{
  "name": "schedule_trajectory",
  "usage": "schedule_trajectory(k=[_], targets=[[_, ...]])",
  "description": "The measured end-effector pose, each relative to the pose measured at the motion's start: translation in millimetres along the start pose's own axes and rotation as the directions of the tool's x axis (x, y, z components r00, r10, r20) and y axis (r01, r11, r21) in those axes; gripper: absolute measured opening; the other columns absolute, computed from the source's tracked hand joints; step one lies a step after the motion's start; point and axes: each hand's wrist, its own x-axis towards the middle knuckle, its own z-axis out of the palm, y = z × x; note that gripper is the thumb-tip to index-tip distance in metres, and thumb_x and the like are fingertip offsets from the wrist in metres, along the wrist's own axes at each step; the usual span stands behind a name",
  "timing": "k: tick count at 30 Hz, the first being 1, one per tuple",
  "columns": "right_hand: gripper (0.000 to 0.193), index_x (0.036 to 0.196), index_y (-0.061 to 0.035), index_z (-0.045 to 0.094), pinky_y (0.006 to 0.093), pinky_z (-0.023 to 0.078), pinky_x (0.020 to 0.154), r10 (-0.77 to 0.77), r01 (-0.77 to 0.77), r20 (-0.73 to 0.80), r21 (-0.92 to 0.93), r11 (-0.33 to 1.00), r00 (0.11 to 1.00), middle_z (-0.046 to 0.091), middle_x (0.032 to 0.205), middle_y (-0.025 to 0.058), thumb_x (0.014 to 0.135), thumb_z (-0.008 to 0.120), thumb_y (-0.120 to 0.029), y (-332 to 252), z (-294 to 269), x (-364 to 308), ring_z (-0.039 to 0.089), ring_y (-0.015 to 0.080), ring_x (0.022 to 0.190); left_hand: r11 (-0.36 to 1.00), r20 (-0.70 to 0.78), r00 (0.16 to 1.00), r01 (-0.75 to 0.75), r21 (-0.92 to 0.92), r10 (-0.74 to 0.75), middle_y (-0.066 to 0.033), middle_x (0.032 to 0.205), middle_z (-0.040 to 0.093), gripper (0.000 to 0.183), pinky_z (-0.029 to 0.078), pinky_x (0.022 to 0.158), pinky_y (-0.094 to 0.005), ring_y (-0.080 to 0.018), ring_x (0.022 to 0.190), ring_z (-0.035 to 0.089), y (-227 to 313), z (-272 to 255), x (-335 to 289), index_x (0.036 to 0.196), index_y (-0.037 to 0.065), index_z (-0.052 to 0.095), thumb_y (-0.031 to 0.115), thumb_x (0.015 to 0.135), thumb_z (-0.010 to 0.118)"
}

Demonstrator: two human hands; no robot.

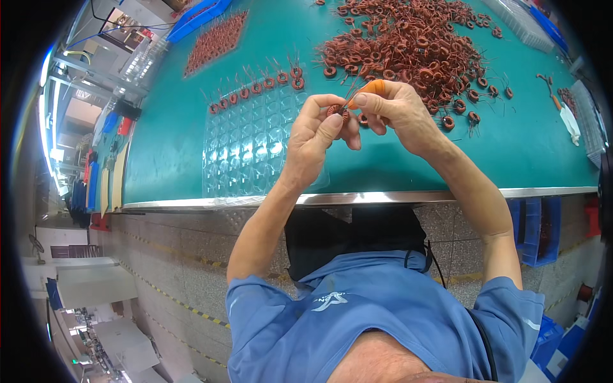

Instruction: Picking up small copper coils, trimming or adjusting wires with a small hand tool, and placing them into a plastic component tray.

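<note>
My left hand pinches a copper-wound toroidal coil between thumb and fingers, above the green table. Close against it, my right hand has its thumb and index finger closed at the coil's thin wire leads. Orange material covers the right index finger. Beneath and left of my hands lies a clear plastic tray with rows of round pockets. Several coils stand along its far edge, leads upward.
A large heap of loose coils covers the far middle of the green table. Another filled tray lies far left, beside a blue bin. Stacked clear trays stand far right. An orange-and-white tool lies at right.
</note>
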Motion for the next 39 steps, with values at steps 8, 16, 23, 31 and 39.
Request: schedule_trajectory(k=[8,16,23,31,39], targets=[[0.031,0.102,0.0009,0.068,0.0213,0.043,0.057,-0.118,0.117,0.011,0.066,0.991,0.993,0.061,0.075,0.0016,0.087,0.071,-0.026,6.7,11.2,-1.0,0.053,0.0074,0.061,0.995,0.009,0.998,0.056,0.078,-0.057,-0.0082,0.083,0.056,0.016,0.045,0.061,-0.0257,-0.0144,0.068,0.055,-4.6,-2.4,-3.4,0.111,0.007,0.048,0.018,0.100,0.049],[0.034,0.104,-0.0010,0.068,0.0225,0.045,0.059,-0.076,0.076,-0.003,-0.102,0.992,0.997,0.058,0.075,0.0005,0.098,0.056,-0.032,8.6,4.5,5.6,0.056,0.0076,0.065,0.995,-0.179,0.981,0.085,0.052,-0.075,-0.0065,0.076,0.059,0.009,0.046,0.056,-0.0260,-0.0144,0.062,0.058,-5.0,-8.5,-2.3,0.101,0.007,0.055,0.015,0.098,0.054],[0.032,0.110,-0.0037,0.062,0.0389,0.048,0.081,-0.309,0.319,0.245,-0.923,0.217,0.919,0.057,0.104,0.0125,0.084,0.068,-0.021,33.8,-17.2,8.4,0.060,0.0273,0.095,0.872,-0.434,0.875,0.028,0.488,0.215,0.0000,0.082,0.064,0.012,0.046,0.071,-0.0225,-0.0071,0.078,0.058,11.3,-101.5,10.4,0.097,0.003,0.068,0.012,0.089,0.067],[0.025,0.097,-0.0047,0.064,0.0381,0.042,0.082,-0.280,0.397,0.360,-0.914,0.088,0.890,0.056,0.094,0.0097,0.083,0.068,-0.025,48.2,-15.4,11.9,0.055,0.0255,0.094,0.691,-0.405,0.886,0.147,0.707,0.226,-0.0040,0.083,0.069,0.016,0.048,0.073,-0.0255,-0.0099,0.077,0.061,-7.2,-147.0,50.2,0.092,0.002,0.072,0.015,0.082,0.070],[0.024,0.096,-0.0042,0.064,0.0382,0.042,0.082,-0.274,0.374,0.342,-0.924,0.072,0.899,0.056,0.094,0.0099,0.084,0.068,-0.024,46.6,-8.6,11.3,0.055,0.0252,0.093,0.402,-0.361,0.901,0.245,0.882,0.241,-0.0125,0.083,0.068,0.016,0.048,0.068,-0.0334,-0.0219,0.076,0.065,-32.3,-152.0,68.4,0.083,0.003,0.072,0.018,0.080,0.070]])
